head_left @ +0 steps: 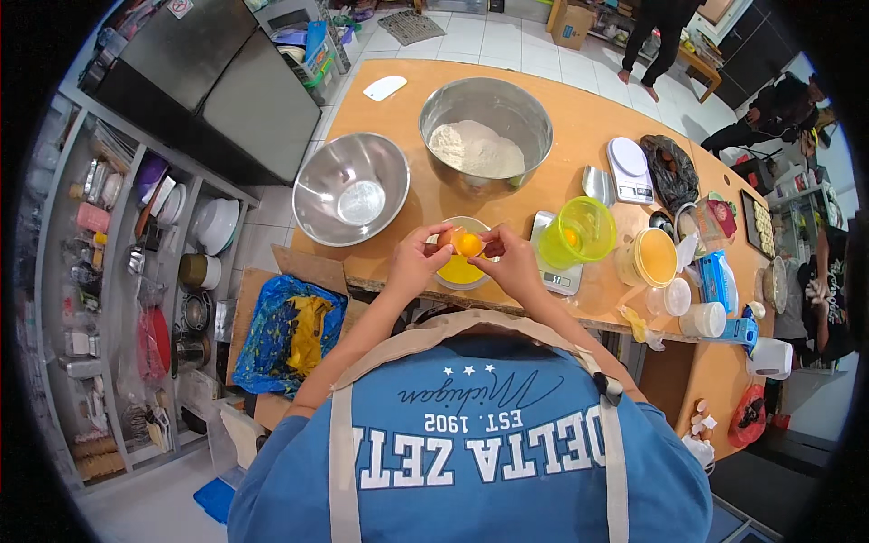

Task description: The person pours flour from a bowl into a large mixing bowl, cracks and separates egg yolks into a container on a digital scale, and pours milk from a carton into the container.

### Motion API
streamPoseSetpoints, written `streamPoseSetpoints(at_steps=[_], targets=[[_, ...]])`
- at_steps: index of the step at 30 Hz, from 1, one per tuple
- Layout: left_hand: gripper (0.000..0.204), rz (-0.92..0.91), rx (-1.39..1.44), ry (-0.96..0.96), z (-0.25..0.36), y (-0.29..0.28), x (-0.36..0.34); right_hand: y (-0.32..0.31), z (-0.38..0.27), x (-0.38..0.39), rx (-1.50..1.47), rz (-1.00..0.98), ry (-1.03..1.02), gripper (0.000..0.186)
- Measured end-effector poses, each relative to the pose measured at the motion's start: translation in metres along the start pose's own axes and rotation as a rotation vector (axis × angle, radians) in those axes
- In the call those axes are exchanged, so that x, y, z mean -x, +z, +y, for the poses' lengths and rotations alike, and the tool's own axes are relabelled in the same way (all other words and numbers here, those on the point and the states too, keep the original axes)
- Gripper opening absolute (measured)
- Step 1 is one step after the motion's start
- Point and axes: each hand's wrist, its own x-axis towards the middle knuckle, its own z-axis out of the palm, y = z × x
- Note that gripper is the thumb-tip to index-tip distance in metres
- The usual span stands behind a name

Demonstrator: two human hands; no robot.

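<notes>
My left hand [416, 253] and my right hand [507, 258] grip a cracked egg [446, 237] between their fingertips, its orange yolk [468, 243] showing. Directly underneath sits a small bowl [460, 276] with yellow liquid in it. Just right of my hands, a translucent green container [588, 231] with a yolk inside stands on a kitchen scale [557, 282]. An empty steel bowl [317, 190] is to the left; a larger steel bowl [529, 118] of flour [475, 149] is behind.
A box with blue plastic lining [272, 326] stands lower left. Tubs [661, 262], a second scale [631, 181], a black bag [668, 167] and a tray [759, 226] crowd the table's right. Shelves [118, 281] line the left. Other people [661, 36] stand beyond the table.
</notes>
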Motion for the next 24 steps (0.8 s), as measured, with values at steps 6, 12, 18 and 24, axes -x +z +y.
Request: streamPoseSetpoints(at_steps=[6,12,18,24], targets=[[0.039,0.051,0.047,0.060,0.015,0.001,0.005,0.007,0.024,-0.001,-0.185,0.010,0.041,0.039],[0.039,0.065,-0.087,0.178,0.032,-0.007,0.008,0.011,0.031,-0.002,-0.394,0.007,0.055,0.036],[0.040,0.082,-0.450,0.364,0.051,-0.012,0.014,0.002,0.022,-0.001,-0.278,-0.053,0.091,0.035],[0.040,0.048,-0.702,0.681,0.060,-0.016,0.017,0.002,0.029,-0.001,-0.271,-0.037,0.062,0.035]])
